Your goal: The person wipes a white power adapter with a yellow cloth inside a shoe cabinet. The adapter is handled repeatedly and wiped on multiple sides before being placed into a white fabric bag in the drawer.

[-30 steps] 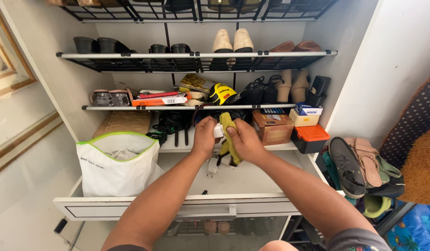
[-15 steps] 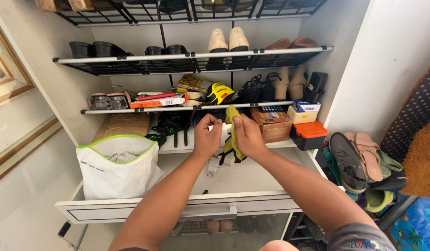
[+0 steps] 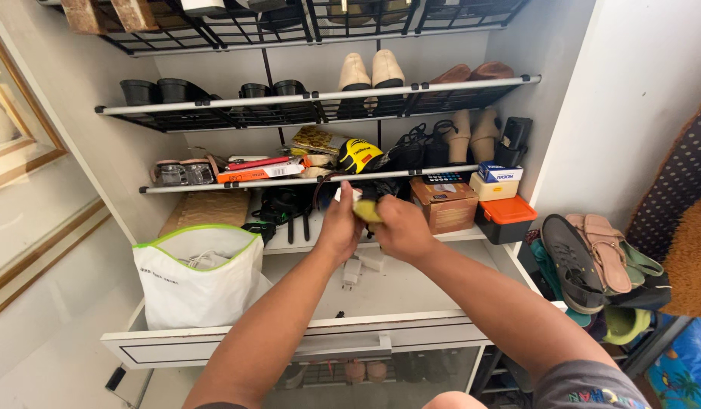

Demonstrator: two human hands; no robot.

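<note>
Both my hands meet in front of the lower shelf, just above an open white drawer. My left hand and my right hand are closed together around a yellow-green piece of cloth, which is bunched small between them. A white plug adapter lies in the drawer right under my hands.
A white bag with green trim stands at the drawer's left. Wire shelves above hold shoes, a yellow and black item, boxes and an orange-lidded tub. Sandals and shoes pile at the right.
The long hanging cloth has been gathered up into a small bunch between my hands, which moved closer together and slightly up toward the shelf.
</note>
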